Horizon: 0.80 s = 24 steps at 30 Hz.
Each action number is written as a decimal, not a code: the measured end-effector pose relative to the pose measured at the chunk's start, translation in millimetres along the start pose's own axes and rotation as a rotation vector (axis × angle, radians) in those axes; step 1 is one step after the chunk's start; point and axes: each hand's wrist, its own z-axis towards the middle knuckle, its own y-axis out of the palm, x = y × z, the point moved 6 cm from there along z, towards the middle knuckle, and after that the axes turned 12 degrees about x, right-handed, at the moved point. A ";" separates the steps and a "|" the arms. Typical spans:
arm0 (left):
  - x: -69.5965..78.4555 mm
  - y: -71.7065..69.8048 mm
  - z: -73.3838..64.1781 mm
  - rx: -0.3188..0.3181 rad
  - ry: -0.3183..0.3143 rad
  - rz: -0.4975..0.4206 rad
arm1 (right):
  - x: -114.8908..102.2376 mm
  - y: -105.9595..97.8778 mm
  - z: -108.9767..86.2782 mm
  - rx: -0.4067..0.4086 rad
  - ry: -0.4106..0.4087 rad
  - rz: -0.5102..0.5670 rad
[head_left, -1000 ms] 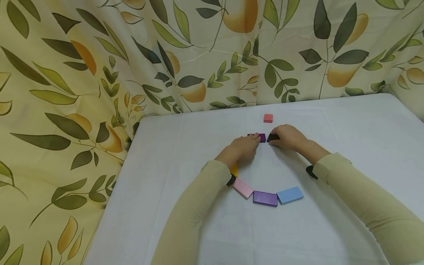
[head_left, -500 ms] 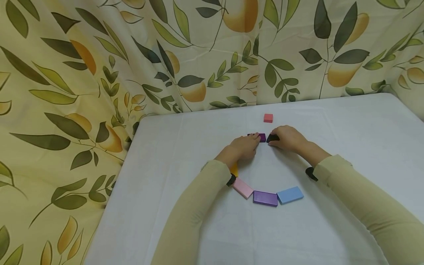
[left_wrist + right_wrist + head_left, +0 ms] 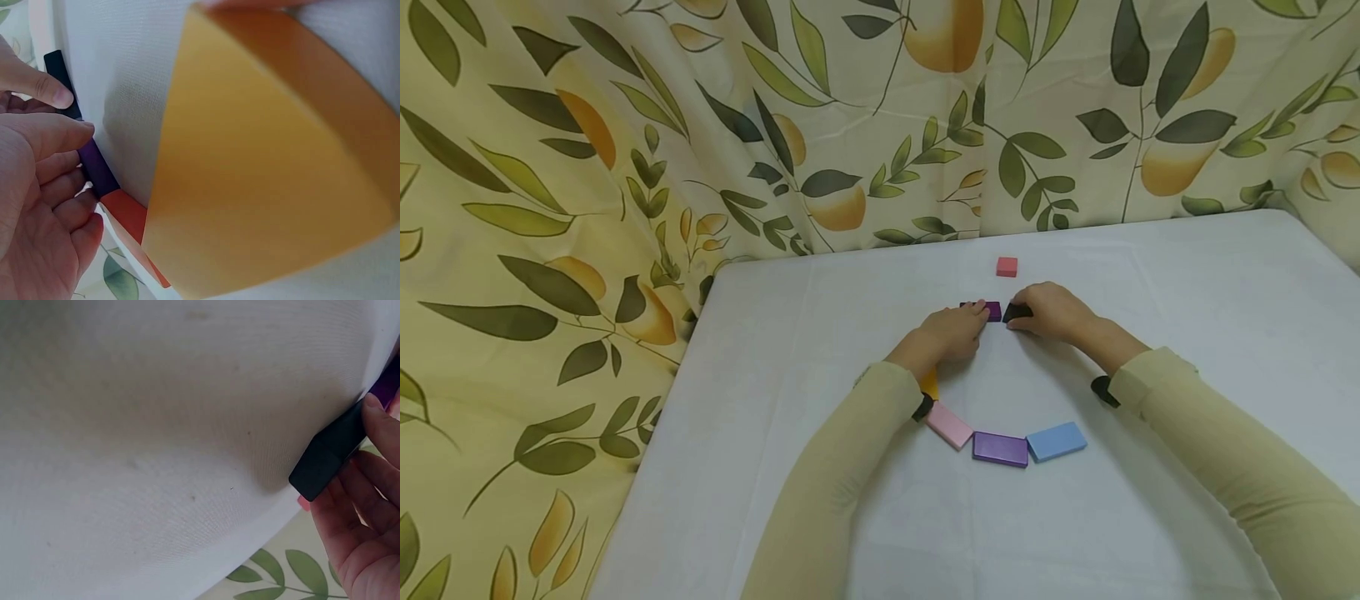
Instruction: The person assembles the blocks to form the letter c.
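In the head view my left hand [image 3: 951, 333] holds a dark purple block [image 3: 994, 312]; the left wrist view shows its thumb on one side and its fingers on the other. My right hand [image 3: 1052, 311] pinches a black block [image 3: 328, 453] between thumb and fingers. In the head view a narrow gap shows between the black and dark purple blocks; in the left wrist view they look nearly end to end. An orange block [image 3: 128, 212] meets the dark purple one's other end. Closest to the left wrist camera is a yellow block [image 3: 269, 156], mostly covered by the left arm in the head view.
A curve of flat blocks continues toward the front: pink [image 3: 950, 426], violet [image 3: 1000, 449] and light blue [image 3: 1057, 442]. Behind the hands lies a small coral-red block [image 3: 1007, 267]. The white-covered table [image 3: 760, 350] backs onto a leaf-patterned curtain [image 3: 880, 125].
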 end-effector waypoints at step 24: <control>0.9 -2.9 -1.9 0.018 -0.005 -0.011 | -2.9 -1.0 1.3 -0.005 -0.017 0.022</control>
